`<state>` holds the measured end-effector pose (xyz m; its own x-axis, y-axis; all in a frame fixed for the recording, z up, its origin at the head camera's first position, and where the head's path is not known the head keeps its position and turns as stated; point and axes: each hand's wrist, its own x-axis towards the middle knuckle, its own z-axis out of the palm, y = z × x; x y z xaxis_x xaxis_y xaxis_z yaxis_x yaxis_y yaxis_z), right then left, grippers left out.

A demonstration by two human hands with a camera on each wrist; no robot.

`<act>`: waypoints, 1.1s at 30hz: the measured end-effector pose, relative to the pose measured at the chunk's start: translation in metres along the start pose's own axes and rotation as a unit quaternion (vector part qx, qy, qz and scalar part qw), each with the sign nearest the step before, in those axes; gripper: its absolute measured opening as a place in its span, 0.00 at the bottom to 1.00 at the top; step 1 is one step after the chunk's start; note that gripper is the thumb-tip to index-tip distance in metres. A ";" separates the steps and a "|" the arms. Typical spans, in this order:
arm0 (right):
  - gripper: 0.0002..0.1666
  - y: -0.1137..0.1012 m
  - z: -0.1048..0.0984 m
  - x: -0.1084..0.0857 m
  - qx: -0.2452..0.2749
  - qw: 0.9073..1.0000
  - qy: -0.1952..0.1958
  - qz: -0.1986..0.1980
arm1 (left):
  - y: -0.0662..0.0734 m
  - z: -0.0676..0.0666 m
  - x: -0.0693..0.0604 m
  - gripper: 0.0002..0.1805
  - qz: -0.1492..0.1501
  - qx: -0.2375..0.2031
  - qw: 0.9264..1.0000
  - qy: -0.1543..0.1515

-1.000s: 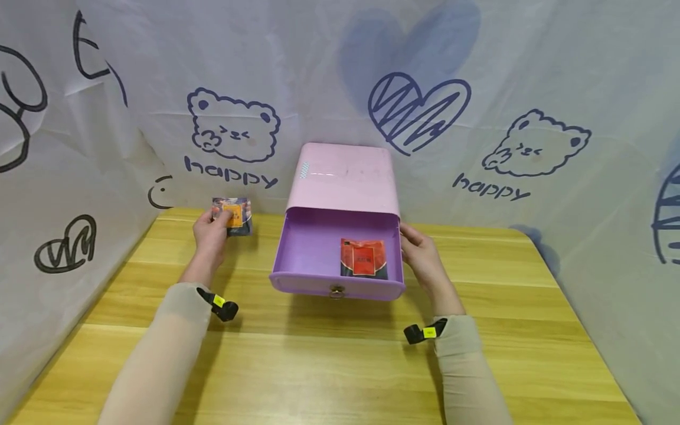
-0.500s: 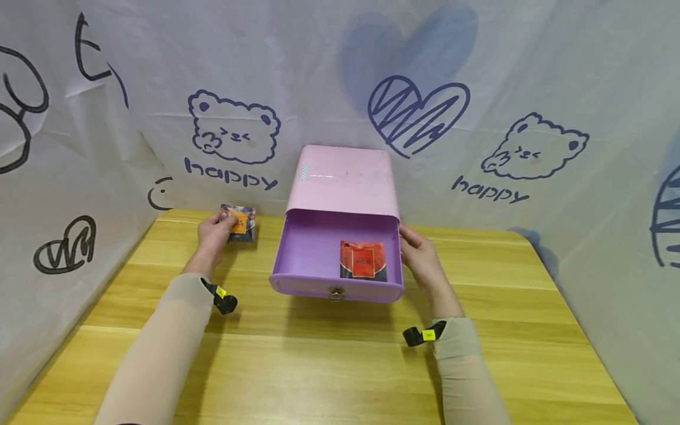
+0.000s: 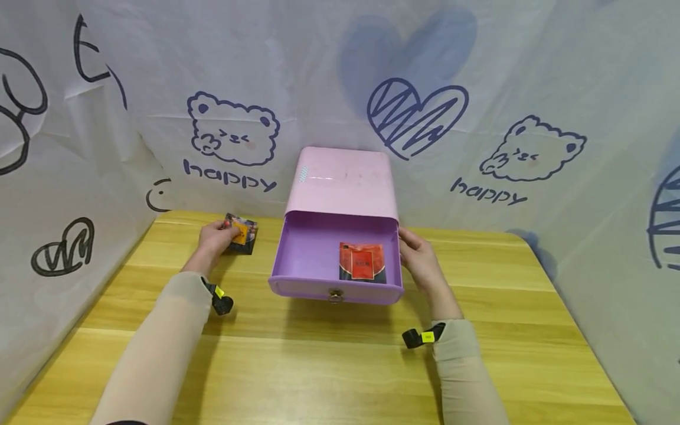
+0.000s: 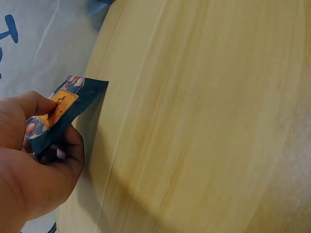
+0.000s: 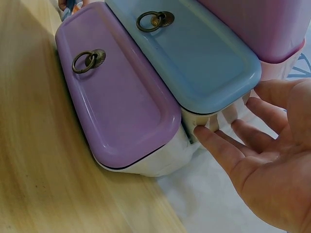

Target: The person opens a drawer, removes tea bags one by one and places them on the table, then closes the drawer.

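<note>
My left hand (image 3: 215, 239) pinches a small dark sachet (image 3: 245, 236) with an orange label, left of the drawer box. In the left wrist view the thumb lies on the label of the sachet (image 4: 73, 104), held tilted, with fingers curled behind it. My right hand (image 3: 423, 260) touches the right side of the pink drawer box (image 3: 342, 180). Its fingers (image 5: 218, 145) are extended against the side beside the blue drawer (image 5: 194, 58) in the right wrist view. Inside the pulled-out purple top drawer (image 3: 305, 248) lies a red sachet (image 3: 362, 262).
Below the blue drawer is a shut purple drawer (image 5: 116, 92) with a brass ring pull. The box stands on a wooden table (image 3: 329, 366). Behind it hangs a white cloth (image 3: 319, 71) printed with bears and hearts.
My left hand has moved a little right and closer to me with the dark sachet, which has turned slightly. My right hand stays at the box; the drawer has not moved.
</note>
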<state>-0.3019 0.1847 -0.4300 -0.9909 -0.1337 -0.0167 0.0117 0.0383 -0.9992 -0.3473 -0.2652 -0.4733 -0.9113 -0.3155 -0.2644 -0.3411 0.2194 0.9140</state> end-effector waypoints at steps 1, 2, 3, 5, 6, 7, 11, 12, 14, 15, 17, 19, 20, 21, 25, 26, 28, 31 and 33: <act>0.30 0.001 0.000 0.000 0.001 1.000 0.000 -0.001 | -0.001 0.000 0.000 0.37 0.000 0.003 1.000 -0.001; 0.29 0.001 0.000 0.000 0.003 1.000 0.000 -0.003 | -0.001 0.000 0.001 0.37 -0.001 0.006 1.000 -0.002; 0.30 0.002 0.000 0.001 0.004 1.000 0.000 -0.005 | -0.002 0.000 0.002 0.38 -0.001 0.009 1.000 -0.002; 0.30 0.003 0.000 0.001 0.007 1.000 0.001 -0.007 | -0.001 0.000 0.002 0.39 0.003 0.025 1.000 -0.003; 0.30 0.003 0.000 0.001 0.008 1.000 0.001 -0.007 | 0.000 0.000 0.002 0.39 0.004 0.035 0.999 -0.003; 0.30 0.003 0.000 0.001 0.008 1.000 0.001 -0.007 | 0.000 0.000 0.002 0.38 0.007 0.048 0.999 -0.002; 0.30 0.003 0.000 0.001 0.002 1.000 0.001 -0.001 | 0.001 -0.001 0.000 0.33 0.035 0.121 0.992 0.006; 0.30 0.003 0.000 0.001 0.001 1.000 0.001 0.001 | 0.001 -0.002 0.000 0.32 0.047 0.142 0.989 0.008; 0.30 0.003 0.000 0.001 0.000 1.000 0.002 0.002 | 0.000 -0.002 0.000 0.29 0.071 0.187 0.980 0.013; 0.30 0.003 0.000 0.001 0.001 1.000 0.004 0.002 | -0.001 -0.002 0.000 0.29 0.081 0.204 0.976 0.016; 0.30 0.003 0.000 0.001 0.002 1.000 0.004 0.001 | 0.000 -0.001 0.000 0.29 0.096 0.229 0.968 0.017; 0.30 0.003 0.000 0.001 0.002 1.000 0.005 0.000 | 0.000 0.001 0.001 0.30 0.104 0.246 0.964 0.021; 0.30 0.003 0.000 0.001 0.002 1.000 0.004 0.000 | 0.000 0.002 0.001 0.30 0.106 0.252 0.961 0.023; 0.30 0.003 0.000 0.001 0.003 1.000 0.004 0.000 | 0.000 0.004 0.001 0.31 0.108 0.258 0.960 0.025; 0.30 0.003 0.000 0.001 0.003 1.000 0.003 -0.002 | -0.003 0.007 0.002 0.31 0.123 0.282 0.951 0.038; 0.30 0.003 0.000 0.001 0.004 1.000 0.003 -0.002 | -0.003 0.008 0.001 0.31 0.127 0.286 0.949 0.041; 0.30 0.003 0.000 0.001 0.003 1.000 0.002 -0.004 | -0.003 0.009 0.000 0.31 0.131 0.291 0.947 0.046; 0.30 0.003 0.000 0.001 0.005 1.000 0.001 -0.008 | -0.002 0.010 -0.002 0.33 0.129 0.300 0.944 0.050; 0.30 0.003 0.000 0.000 0.005 1.000 0.001 -0.009 | -0.001 0.011 -0.003 0.34 0.124 0.306 0.943 0.052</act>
<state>-0.3023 0.1844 -0.4328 -0.9912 -0.1326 0.0006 -0.0042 0.0271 -0.9996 -0.3467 -0.2541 -0.4771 -0.9636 -0.2672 -0.0051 -0.2193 0.7793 0.5870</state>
